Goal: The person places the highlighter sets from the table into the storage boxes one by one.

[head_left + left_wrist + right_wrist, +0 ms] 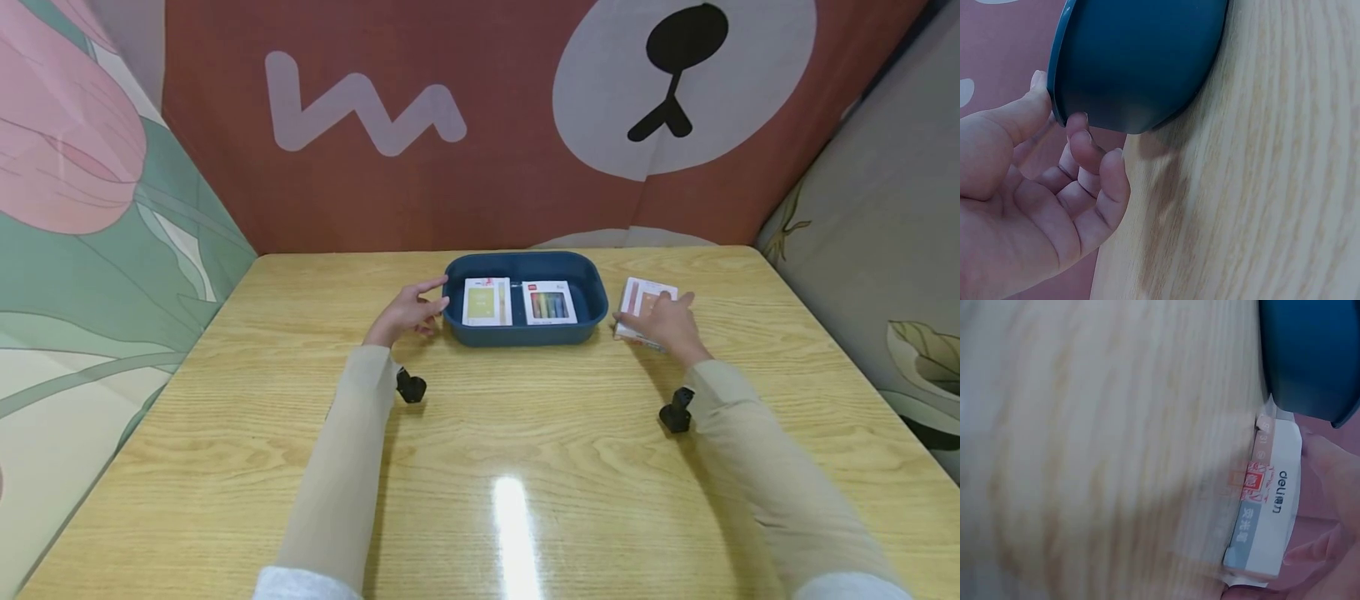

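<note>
A dark blue plastic bin (522, 335) stands near the back edge of the table. Inside lie two flat white boxes side by side: one with a yellow-green panel (487, 302), the other with a picture of coloured sticks (550, 302). My left hand (408, 312) pinches the rim at the bin's left end. In the left wrist view its thumb (1036, 94) is on the rim, other fingers curled below. Right of the bin, my right hand (667, 325) grips a deli highlighter box (1275, 500) across its two sides, its printed edge right at the tabletop.
The wooden table (480, 433) reaches toward me, with a bright light reflection at the front. A brown-red printed backdrop (487, 200) rises right behind the table. Patterned side panels flank it. A small black camera (677, 410) is attached at each wrist.
</note>
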